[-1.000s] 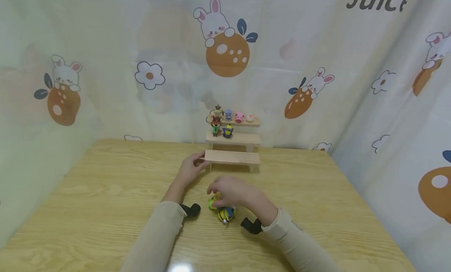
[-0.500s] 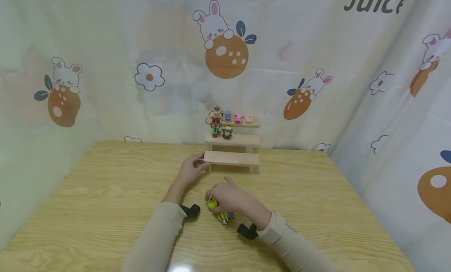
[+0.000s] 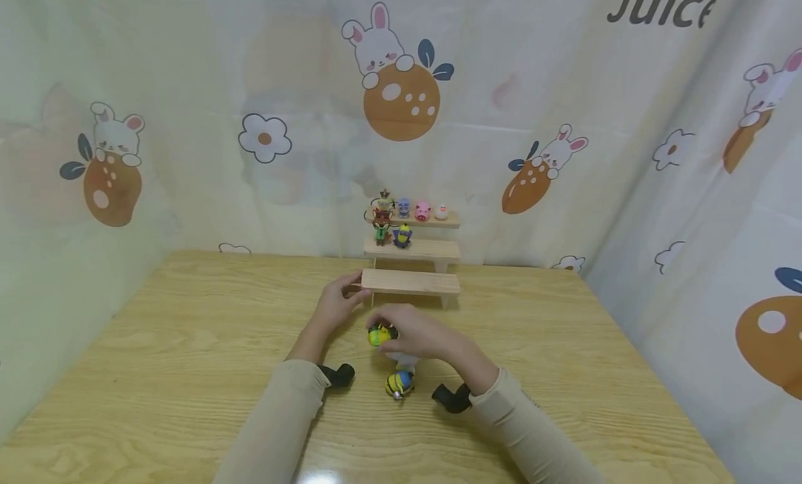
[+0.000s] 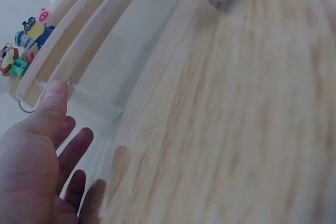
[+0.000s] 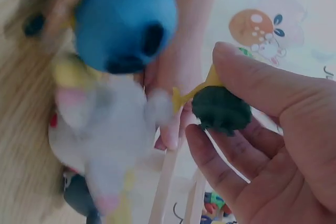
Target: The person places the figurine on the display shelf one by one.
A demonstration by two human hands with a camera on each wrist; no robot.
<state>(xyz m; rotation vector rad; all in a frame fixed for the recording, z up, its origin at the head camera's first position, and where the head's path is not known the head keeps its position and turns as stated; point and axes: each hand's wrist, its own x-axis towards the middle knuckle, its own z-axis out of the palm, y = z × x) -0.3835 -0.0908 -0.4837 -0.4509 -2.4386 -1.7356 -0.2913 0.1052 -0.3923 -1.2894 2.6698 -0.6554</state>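
Observation:
My right hand (image 3: 416,331) pinches a small yellow and green figurine (image 3: 378,336) between thumb and fingers above the table; in the right wrist view its dark green part (image 5: 220,109) faces the camera. Below that hand is a white figure (image 3: 404,358), partly covered. Nearer me lies a yellow and blue striped figurine (image 3: 399,384). At the left end of the wooden step shelf (image 3: 410,282), my left hand (image 3: 335,304) touches the lowest step with its thumb. Its other fingers (image 4: 76,148) are spread and loosely bent in the left wrist view.
On the shelf's top step stand a crowned figure (image 3: 385,202), a blue one (image 3: 404,208), a pink pig (image 3: 422,211) and a white one (image 3: 441,212). A fox (image 3: 381,230) and a yellow-blue figure (image 3: 402,237) occupy the middle step. Behind hangs a printed curtain (image 3: 301,191).
My right hand has gripped the yellow-green figurine and lifted it away from the other figures, toward the shelf. The white figure now shows beneath. My left hand stays at the shelf's end.

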